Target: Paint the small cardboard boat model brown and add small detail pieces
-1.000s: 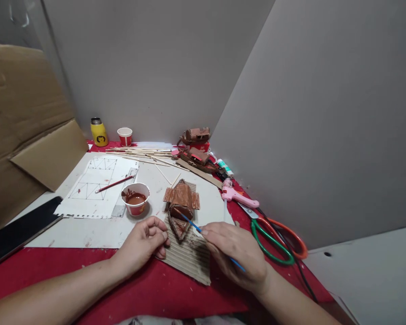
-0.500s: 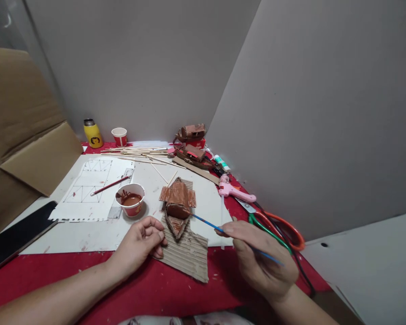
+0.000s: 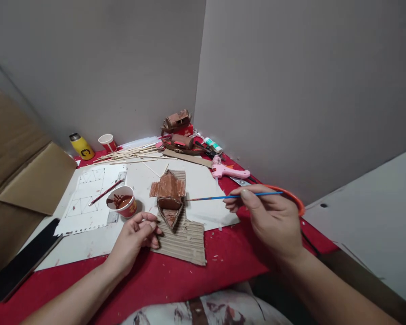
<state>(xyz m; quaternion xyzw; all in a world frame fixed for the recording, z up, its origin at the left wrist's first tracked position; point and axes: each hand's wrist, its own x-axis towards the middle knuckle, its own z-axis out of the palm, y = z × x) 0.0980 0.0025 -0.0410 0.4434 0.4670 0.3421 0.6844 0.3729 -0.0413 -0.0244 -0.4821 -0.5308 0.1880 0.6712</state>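
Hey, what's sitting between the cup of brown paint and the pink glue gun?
In the head view, the brown-painted cardboard model stands between the paint cup and the glue gun.

2 hands, left hand (image 3: 135, 234) and right hand (image 3: 274, 219); 2 brushes, 1 blue brush (image 3: 206, 197) and 1 red brush (image 3: 104, 192); 2 paper cups (image 3: 121, 205) (image 3: 107, 142); 3 cardboard models (image 3: 169, 198) (image 3: 177, 118) (image 3: 182, 142); 1 yellow bottle (image 3: 81, 147); 1 glue gun (image 3: 228, 171); 1 pair of scissors (image 3: 301, 205).

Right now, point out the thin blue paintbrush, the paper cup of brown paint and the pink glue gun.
thin blue paintbrush (image 3: 209, 197), head view, middle of the handle
paper cup of brown paint (image 3: 131, 210), head view, red outer wall
pink glue gun (image 3: 232, 172), head view, barrel
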